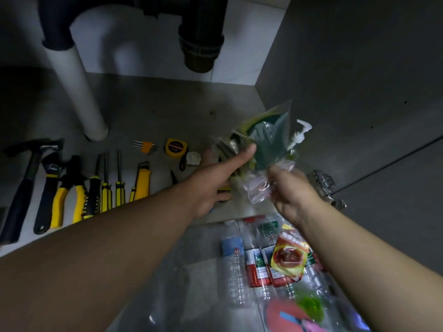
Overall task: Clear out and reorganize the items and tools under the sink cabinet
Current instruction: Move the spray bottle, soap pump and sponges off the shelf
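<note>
- Bag position: the clear plastic bag (268, 144) is held in the air over the right front corner of the cabinet floor (167, 109), near the side wall and clear of the tools.
- Grip: the left hand (213, 180) takes it from the left side with the thumb laid across the front. Its fingers are hidden behind the bag, so this reads as a clasp rather than a mere touch. The right hand (292, 190) pinches the crumpled lower end of the film.
- Contents: something dark green and something yellow-green fill the upper part, soft-looking, perhaps scouring pads, though blur keeps me from saying for sure. A white piece shows at the bag's right edge, and I cannot tell whether it is inside.
- Handling, as I judge it: light and limp, with slick film that creases and slides. Held by one corner it would sag and swing, so the sure hold is round the bulk of the contents or with a palm beneath. Nothing in it looks fragile.
- Tools on the cabinet floor: hammer (26, 183), wrench (49, 185), pliers (69, 197), screwdrivers (105, 190) and utility knife (141, 180) lie side by side, handles toward the front. Hex keys (143, 147) and tape measure (176, 148) lie behind them.
- Outside the cabinet: clear bottles (236, 271) lie flat on the room floor, some with red labels, and a yellow-and-red sachet (287, 257) lies on top of them.
</note>
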